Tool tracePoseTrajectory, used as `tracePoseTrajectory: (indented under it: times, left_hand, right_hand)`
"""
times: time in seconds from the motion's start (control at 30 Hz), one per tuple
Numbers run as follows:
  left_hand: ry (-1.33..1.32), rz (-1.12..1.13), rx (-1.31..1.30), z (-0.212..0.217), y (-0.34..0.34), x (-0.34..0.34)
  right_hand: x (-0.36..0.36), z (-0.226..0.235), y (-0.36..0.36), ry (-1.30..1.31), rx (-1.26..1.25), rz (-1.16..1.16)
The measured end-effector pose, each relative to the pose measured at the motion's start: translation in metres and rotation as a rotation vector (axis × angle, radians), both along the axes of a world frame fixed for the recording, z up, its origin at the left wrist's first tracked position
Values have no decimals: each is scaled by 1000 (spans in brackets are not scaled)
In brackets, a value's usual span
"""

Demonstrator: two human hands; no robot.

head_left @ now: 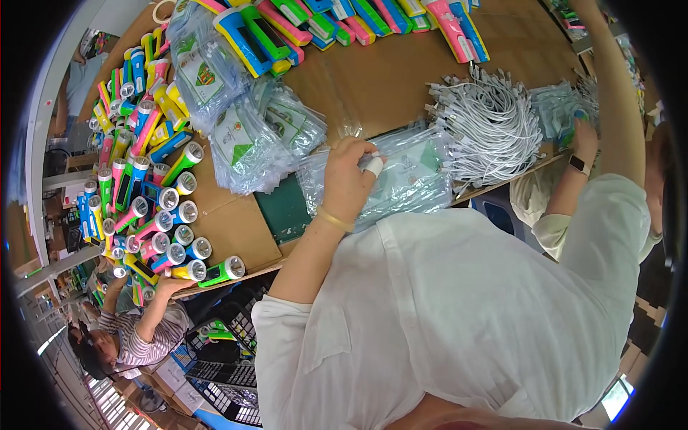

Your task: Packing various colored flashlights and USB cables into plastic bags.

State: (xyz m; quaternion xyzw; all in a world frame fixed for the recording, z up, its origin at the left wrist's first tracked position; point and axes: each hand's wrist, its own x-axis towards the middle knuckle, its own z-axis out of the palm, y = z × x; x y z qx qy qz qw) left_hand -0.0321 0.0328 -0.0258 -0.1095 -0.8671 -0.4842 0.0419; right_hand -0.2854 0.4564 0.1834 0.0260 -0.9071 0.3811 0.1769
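My left hand (350,178) rests over a stack of clear plastic bags (416,168) with a green print, at the table's near edge. White wraps cover two of its fingertips. Its fingers are curled together at the top bag, pinching it. A tan band circles that wrist. My right arm (620,93) stretches far forward along the right side. Only a sliver of my right hand (586,8) shows at the top rim, with its fingers cut off. A big heap of white cables (491,129) lies just right of the bags.
Colourful flashlights (154,201) crowd the table's left side, and more flashlights (373,18) line the far side. Further printed bags (251,136) lie piled left of my hand. A co-worker in stripes (154,337) touches the flashlights; another co-worker's hand (585,140) is at the right. A black crate (229,380) stands below.
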Motion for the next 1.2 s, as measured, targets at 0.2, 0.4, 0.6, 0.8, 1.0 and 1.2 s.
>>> tracePoseTrajectory:
  times: [0.2, 0.4, 0.6, 0.8, 1.0, 1.2]
  left_hand:
    - [93, -106, 62, -1, 2, -6]
    - [94, -130, 37, 1, -11, -2]
    - [127, 7, 23, 8, -52, 16]
    - [-7, 39, 112, 11, -52, 23]
    - [-78, 104, 230, 12, -60, 31]
    - [-62, 80, 224, 13, -55, 30]
  right_hand:
    - [164, -99, -171, -436, 66, 742]
    - [203, -159, -217, -205, 186, 854]
    - [195, -160, -206, -238, 239, 837]
    - [207, -174, -251, -71, 69, 1041]
    - [203, -172, -249, -144, 97, 1077]
    - [203, -176, -249, -58, 250, 1072]
